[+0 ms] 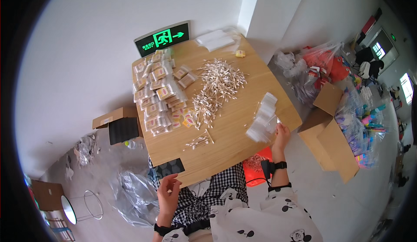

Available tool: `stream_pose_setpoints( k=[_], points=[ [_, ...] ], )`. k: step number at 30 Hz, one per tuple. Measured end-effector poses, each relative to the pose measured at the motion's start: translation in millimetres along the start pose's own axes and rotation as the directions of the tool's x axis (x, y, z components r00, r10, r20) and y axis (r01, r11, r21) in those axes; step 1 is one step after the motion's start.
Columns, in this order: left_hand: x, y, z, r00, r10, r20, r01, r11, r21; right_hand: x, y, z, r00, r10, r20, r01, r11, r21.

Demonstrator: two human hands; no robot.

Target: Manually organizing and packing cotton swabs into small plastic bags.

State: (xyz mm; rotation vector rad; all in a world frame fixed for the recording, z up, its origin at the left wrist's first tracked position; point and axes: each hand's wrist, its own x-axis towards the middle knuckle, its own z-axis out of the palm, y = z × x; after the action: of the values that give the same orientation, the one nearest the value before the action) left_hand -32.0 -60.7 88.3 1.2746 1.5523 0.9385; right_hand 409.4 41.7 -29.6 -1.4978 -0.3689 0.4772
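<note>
Right hand grip pinching clear bags; left hand open, empty; green exit sign behind yellow-labelled packs.

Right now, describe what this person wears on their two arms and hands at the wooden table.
Both hands are bare, no gloves. The left hand has a black band at the wrist. The right hand has a black watch-like band at the wrist and a second black band lower on the forearm, with a black cable running from it. White short sleeves with black cartoon-mouse prints cover the upper arms.
</note>
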Motion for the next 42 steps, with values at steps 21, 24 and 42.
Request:
stream_pose_setpoints(
  k=[21, 24, 42],
  points=[
    [-3, -13, -3, 0.967, -0.184, 0.177, 0.245, 0.865, -0.438, -278, -102, 97, 0.257, -0.323, 0.911, 0.650, 0.755, 0.084],
    [-4, -14, -7, 0.965, -0.218, 0.144, 0.260, 0.857, -0.445, -292, -123, 107, 0.260, -0.449, 0.855, 0.799, 0.597, 0.070],
    [-5, 3, -15, 0.997, 0.078, 0.005, -0.074, 0.962, -0.262, -291, -96, 98, 0.196, 0.490, 0.849, -0.403, 0.830, -0.385]
  ],
)
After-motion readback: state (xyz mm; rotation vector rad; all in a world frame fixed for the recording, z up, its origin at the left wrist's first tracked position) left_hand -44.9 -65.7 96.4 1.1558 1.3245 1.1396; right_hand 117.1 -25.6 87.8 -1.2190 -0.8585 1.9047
